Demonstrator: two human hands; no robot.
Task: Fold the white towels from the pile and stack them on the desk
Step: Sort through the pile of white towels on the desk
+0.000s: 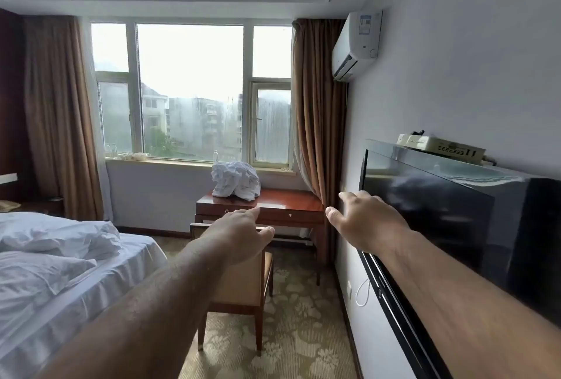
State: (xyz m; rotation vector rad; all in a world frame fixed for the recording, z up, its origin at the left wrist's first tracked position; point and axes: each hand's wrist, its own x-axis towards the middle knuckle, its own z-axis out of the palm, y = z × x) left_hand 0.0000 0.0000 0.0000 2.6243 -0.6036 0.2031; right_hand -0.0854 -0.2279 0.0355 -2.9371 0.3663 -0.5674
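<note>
A crumpled pile of white towels (235,179) sits on the left part of a reddish wooden desk (288,201) under the window, well ahead of me. Both my arms stretch forward at chest height. My left hand (239,234) hovers palm down in front of the desk, fingers relaxed, holding nothing. My right hand (362,219) hangs in the air beside the curtain, fingers spread and empty. Neither hand touches the towels or the desk.
A wooden chair (243,284) with a tan back stands between me and the desk. An unmade bed (60,263) with white linen fills the left. A wall-mounted television (449,217) juts out on the right. Patterned carpet (303,318) lies between bed and wall.
</note>
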